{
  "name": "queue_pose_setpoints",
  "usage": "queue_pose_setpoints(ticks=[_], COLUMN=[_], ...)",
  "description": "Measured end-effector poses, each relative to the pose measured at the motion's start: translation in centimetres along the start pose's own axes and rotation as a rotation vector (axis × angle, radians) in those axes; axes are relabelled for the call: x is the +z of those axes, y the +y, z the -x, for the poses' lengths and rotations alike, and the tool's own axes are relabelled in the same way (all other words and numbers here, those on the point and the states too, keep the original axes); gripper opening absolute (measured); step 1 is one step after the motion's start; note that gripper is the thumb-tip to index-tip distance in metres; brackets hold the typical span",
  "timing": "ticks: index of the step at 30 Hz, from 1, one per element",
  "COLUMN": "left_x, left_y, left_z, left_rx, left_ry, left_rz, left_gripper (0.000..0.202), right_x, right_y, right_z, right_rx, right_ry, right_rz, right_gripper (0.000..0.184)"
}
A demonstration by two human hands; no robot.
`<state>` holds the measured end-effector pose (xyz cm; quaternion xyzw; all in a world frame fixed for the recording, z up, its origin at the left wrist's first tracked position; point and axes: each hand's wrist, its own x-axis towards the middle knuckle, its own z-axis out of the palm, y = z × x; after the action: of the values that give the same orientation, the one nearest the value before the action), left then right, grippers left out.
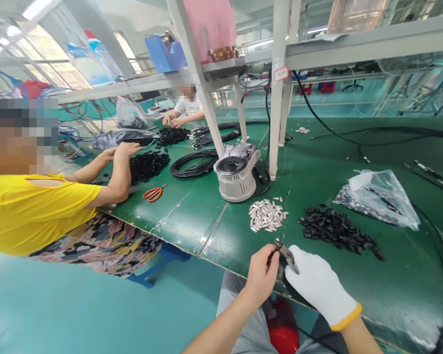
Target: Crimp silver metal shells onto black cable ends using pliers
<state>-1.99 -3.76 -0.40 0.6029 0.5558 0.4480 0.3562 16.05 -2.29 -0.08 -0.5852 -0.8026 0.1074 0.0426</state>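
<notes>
Near the table's front edge, my right hand (319, 281), in a white glove with a yellow cuff, is closed around a pair of pliers (288, 256). The dark jaws point up and to the left. Bare and pinched shut, my left hand (263, 273) meets the jaws; a small dark piece shows at its fingertips, too hidden to name. Just beyond the hands lies a pile of small silvery metal connector shells (268, 215). To its right is a heap of small black pieces (335, 228).
A round white machine (237, 179) stands by the shelf post (279, 98). Coiled black cables (194, 164), red-handled scissors (155, 193) and a plastic bag of parts (380, 196) lie on the green table (184, 221). A co-worker in yellow (40, 211) sits left; another sits farther back.
</notes>
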Motion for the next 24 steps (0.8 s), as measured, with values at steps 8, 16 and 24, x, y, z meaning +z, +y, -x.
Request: queue_pose_setpoints(ticks=[8, 16, 24], left_x=[0.1, 0.3, 0.3], left_y=[-0.3, -0.5, -0.8], left_z=[0.0, 0.1, 0.2], left_rx=[-0.016, 0.000, 0.010], left_ry=[-0.014, -0.026, -0.028], left_rz=[-0.010, -0.029, -0.016], left_gripper=[0.027, 0.030, 0.029], right_x=[-1.4, -1.4, -0.9], right_y=[-0.7, -0.6, -0.6], right_z=[-0.1, -0.2, -0.2], right_rx=[0.029, 0.036, 0.056], right_ry=[-0.077, -0.065, -0.052], right_rz=[-0.007, -0.016, -0.024], right_gripper=[0.039, 0.035, 0.037])
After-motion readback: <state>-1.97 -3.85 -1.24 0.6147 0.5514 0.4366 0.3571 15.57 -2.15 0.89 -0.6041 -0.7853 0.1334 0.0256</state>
